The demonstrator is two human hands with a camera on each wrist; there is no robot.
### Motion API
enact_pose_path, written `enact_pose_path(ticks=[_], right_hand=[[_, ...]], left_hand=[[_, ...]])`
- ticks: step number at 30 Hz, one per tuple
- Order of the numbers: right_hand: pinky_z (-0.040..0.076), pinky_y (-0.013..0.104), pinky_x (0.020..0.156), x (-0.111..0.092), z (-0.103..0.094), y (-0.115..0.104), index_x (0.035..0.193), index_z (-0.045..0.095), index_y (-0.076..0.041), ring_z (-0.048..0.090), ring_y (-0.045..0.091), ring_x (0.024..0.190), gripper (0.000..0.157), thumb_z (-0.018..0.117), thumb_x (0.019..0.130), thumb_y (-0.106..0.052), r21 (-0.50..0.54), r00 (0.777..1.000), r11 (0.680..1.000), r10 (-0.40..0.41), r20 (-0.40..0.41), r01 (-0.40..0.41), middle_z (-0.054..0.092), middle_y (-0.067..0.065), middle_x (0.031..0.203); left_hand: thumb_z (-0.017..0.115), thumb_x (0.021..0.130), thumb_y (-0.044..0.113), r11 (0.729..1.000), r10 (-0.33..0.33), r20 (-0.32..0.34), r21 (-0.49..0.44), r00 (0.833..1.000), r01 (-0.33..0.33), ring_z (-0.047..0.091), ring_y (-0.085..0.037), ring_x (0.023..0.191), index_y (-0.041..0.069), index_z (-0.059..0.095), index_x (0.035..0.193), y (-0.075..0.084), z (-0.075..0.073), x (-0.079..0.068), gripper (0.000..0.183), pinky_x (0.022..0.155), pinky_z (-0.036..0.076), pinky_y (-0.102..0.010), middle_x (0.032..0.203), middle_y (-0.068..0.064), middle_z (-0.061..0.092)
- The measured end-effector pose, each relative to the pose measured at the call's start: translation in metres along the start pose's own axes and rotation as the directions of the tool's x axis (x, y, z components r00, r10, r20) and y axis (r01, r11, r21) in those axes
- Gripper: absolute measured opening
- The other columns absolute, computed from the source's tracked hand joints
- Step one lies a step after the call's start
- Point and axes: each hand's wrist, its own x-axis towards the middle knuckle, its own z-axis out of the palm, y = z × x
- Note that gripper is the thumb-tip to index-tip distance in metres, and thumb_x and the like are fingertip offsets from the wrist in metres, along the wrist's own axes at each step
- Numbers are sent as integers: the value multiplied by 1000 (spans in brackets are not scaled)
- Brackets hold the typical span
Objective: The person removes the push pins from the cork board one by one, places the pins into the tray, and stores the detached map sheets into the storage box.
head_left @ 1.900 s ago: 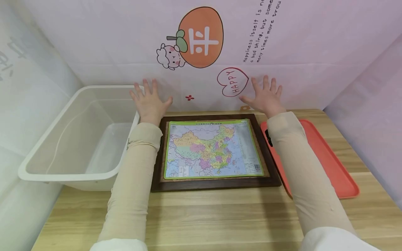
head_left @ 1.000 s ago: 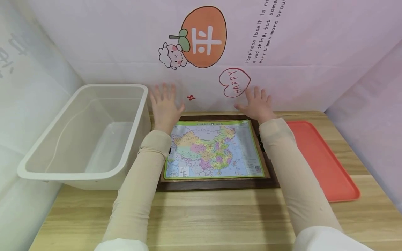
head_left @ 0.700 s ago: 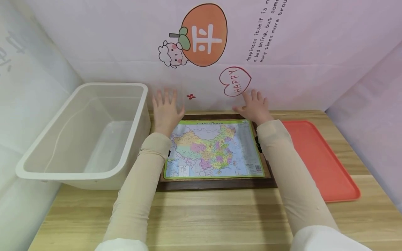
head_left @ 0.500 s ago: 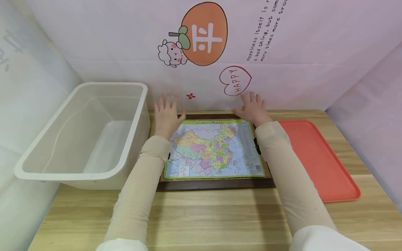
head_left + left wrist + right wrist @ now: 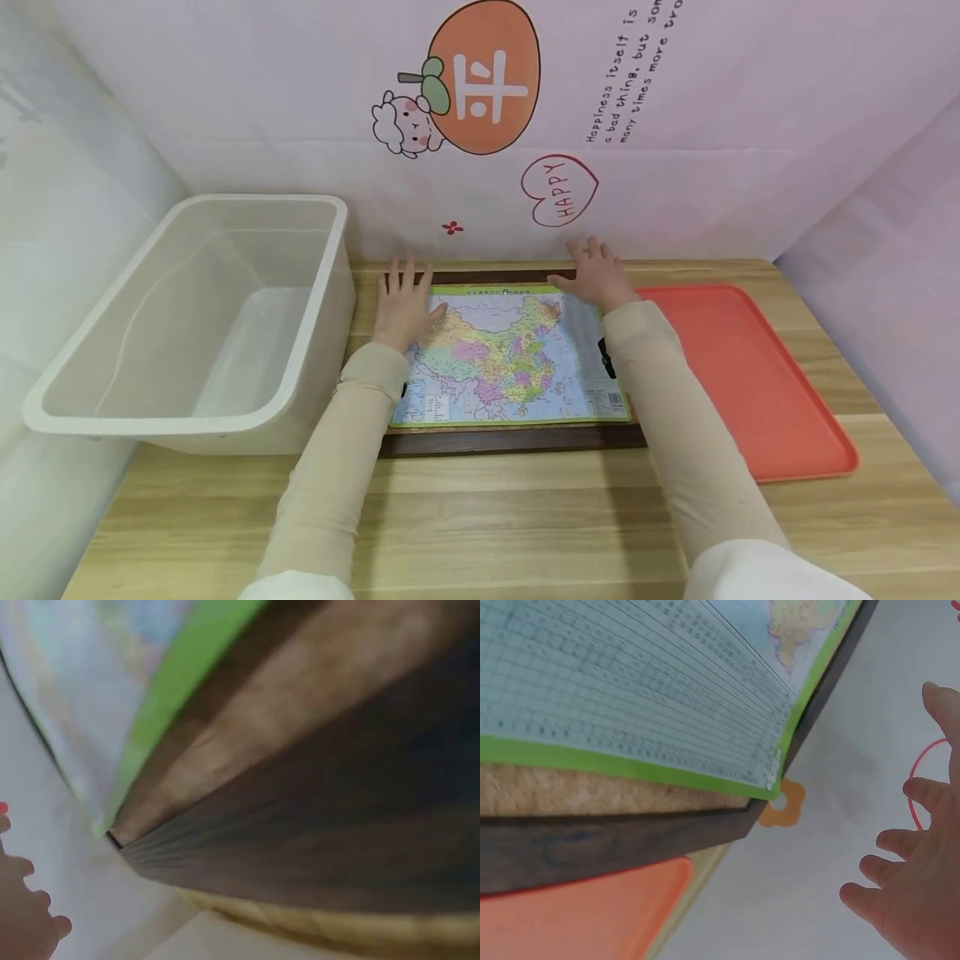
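Observation:
A map of China with a green border (image 5: 495, 421) lies on a cork surface (image 5: 592, 791) inside a dark wooden frame (image 5: 510, 441). My left hand (image 5: 405, 312) is over the map's upper left corner with its fingers spread. Over the upper right corner is my right hand (image 5: 597, 279), its fingers apart and holding nothing. Both wrist views show a gap between hand and frame in the picture; whether either hand touches the map, I cannot tell. Part of the frame's left and right sides is hidden by my forearms.
A deep white plastic tub (image 5: 311, 333) stands left of the frame. A flat red tray (image 5: 750, 383) lies on the right, partly behind my right forearm. Beyond the wooden table (image 5: 510, 525) rises a white printed backdrop (image 5: 675, 192).
Both hands have come down from in front of the backdrop and closer to me, over the frame's upper corners. They have also drawn nearer each other. Map and frame stay put.

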Motion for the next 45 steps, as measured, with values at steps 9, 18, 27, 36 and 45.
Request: enact_pose_path(ticks=[9, 18, 27, 36, 45], right_hand=[[16, 62, 116, 0, 14, -1, 151, 19, -3, 9, 49, 144, 75, 50, 97, -43, 9, 999, 999, -48, 3, 48, 9, 29, 157], [23, 63, 112, 5, 32, -5, 152, 20, -6, 12, 48, 145, 73, 54, 96, -36, 112, 997, 991, -70, 17, 67, 11, 25, 158], [45, 49, 91, 10, 39, -11, 152, 22, -6, 38, 41, 129, 62, 47, 95, -6, 222, 996, 974, -68, 56, 54, 18, 25, 157], [42, 31, 63, 11, 47, -21, 146, 35, -4, 51, 34, 115, 56, 41, 91, 7, 436, 996, 899, -76, 53, 46, 42, 22, 146], [42, 45, 106, 14, 56, -34, 138, 45, 1, 50, 35, 125, 40, 41, 98, -2, 564, 996, 825, -76, 46, 37, 51, 22, 133]], left_hand=[[41, 97, 54, 999, 50, 153, -11, 987, -49, -2, -38, 150, 17, 10, 155, 2, 3, -7, 76, 120, 1, -56, 163, -14, 1], [39, 95, 59, 995, 86, 263, 23, 961, -95, -1, -40, 149, 18, 11, 155, 1, 5, -10, 78, 120, 1, -56, 163, -13, 2], [40, 89, 70, 998, 63, 354, -31, 933, -56, -2, -42, 148, 18, 9, 155, 1, 5, -12, 90, 119, 5, -60, 163, -13, -2], [44, 86, 71, 998, 51, 369, -39, 928, -39, -7, -43, 148, 18, 8, 155, 3, 2, -11, 95, 118, 4, -61, 162, -14, -4], [45, 87, 70, 997, 68, 372, -47, 926, -54, -4, -45, 147, 17, 8, 155, 3, 4, -9, 94, 112, 4, -71, 162, -14, -3]])
